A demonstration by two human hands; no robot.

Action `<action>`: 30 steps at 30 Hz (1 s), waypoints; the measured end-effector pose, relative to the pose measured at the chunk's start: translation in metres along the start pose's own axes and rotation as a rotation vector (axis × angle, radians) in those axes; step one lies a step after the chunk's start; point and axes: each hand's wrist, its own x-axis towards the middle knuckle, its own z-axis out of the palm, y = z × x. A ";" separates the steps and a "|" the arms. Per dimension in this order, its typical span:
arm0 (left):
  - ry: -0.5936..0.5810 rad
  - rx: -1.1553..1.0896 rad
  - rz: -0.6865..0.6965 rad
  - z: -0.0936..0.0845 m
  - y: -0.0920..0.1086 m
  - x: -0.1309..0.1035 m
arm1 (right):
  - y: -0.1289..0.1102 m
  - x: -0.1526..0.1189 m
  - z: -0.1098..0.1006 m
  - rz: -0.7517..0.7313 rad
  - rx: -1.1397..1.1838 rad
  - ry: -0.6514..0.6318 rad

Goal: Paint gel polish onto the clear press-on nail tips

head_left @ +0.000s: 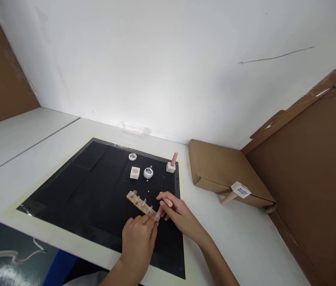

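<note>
A narrow wooden strip [140, 203] lies slantwise on the black mat, with several clear nail tips [143, 203] standing along it. My left hand [138, 240] is closed at its near end, fingers bent against the strip beside the last nail tip [157, 215]. Between the thumb and fingers of my right hand [177, 212] is a pink-handled nail polish brush [166, 201], held just above that end; its bristles are hidden. Farther back sits an uncapped white square bottle [135, 172], next to a small round pot [148, 172] with silvery contents.
Another round pot [132, 157] and a pink-capped white bottle [170, 167] stand toward the mat's [96, 190] back edge. On the right, a second pink-capped bottle [240, 190] is tilted against a cardboard box [221, 165]. A clear plastic tray [133, 128] is by the wall.
</note>
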 end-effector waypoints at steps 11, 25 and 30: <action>0.036 -0.134 0.027 -0.005 0.001 -0.004 | -0.004 -0.004 -0.003 -0.007 0.053 0.037; -0.349 -1.107 -0.283 -0.115 -0.022 0.103 | -0.038 -0.008 -0.014 -0.198 0.227 0.221; -0.316 -1.118 -0.181 -0.135 -0.018 0.138 | -0.086 -0.011 -0.027 -0.394 0.280 0.296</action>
